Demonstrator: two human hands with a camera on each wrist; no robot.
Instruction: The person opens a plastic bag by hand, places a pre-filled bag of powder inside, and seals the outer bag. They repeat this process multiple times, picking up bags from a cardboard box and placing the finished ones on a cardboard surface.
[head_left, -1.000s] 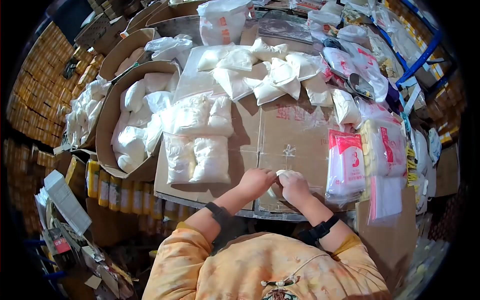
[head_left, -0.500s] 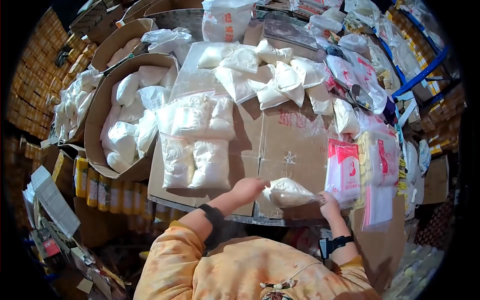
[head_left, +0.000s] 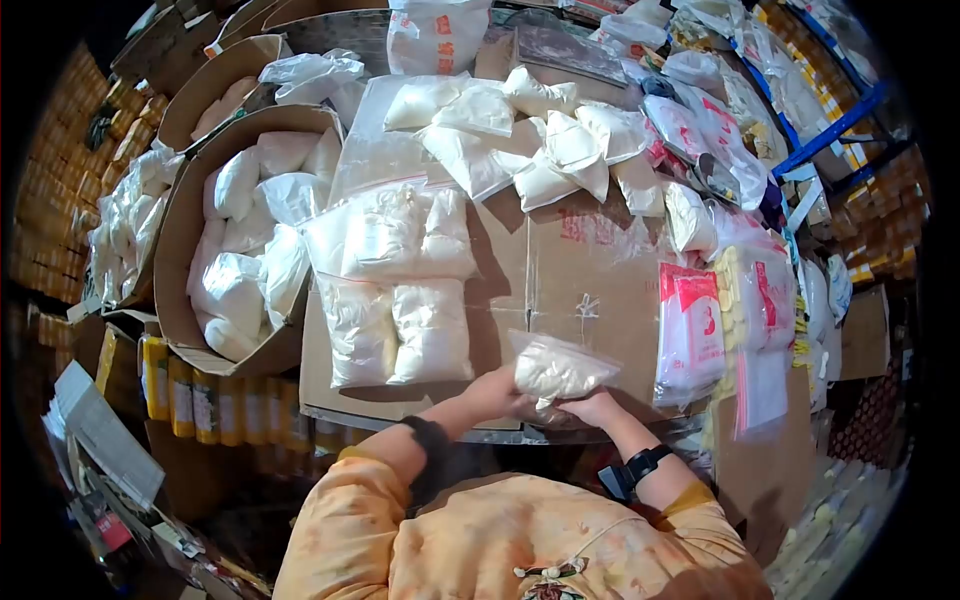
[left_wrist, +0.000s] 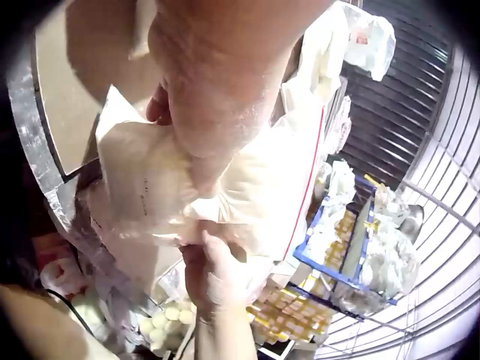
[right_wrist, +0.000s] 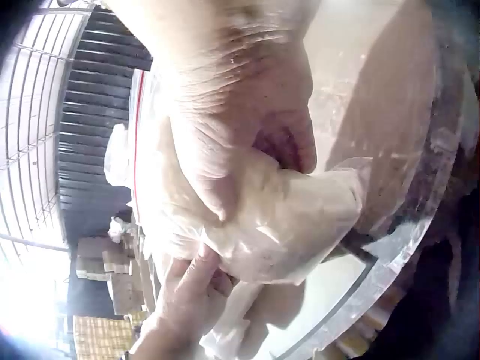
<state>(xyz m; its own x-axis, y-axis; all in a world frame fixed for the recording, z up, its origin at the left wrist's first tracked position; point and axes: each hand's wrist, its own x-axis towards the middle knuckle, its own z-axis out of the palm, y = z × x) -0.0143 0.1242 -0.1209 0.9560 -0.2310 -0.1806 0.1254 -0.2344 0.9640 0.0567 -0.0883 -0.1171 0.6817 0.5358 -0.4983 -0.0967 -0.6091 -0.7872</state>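
Between both hands is a clear zip bag of white powder [head_left: 562,372], held above the table's front edge. My left hand [head_left: 490,396] grips its left side and my right hand [head_left: 597,408] grips the right side. Both thumbs lie on the near face of the bag in the wrist views. A red seal line runs along the bag [left_wrist: 306,187] on its far side in the left wrist view. In the right wrist view the bag's lower corner [right_wrist: 334,202] points toward the table edge, with fingers of the right hand [right_wrist: 240,127] curled behind it.
Larger zip bags of powder packs [head_left: 400,330] lie left on the cardboard-covered table [head_left: 500,310]. Several small powder bags [head_left: 545,180] are heaped at the back. Red-printed packs [head_left: 690,330] lie at right. An open carton [head_left: 170,250] full of white bags stands left.
The hands first worked close together at the table edge, then spread apart with the bag stretched sideways between them. Now they have come closer, and the bag stands with its zip side away from the body.
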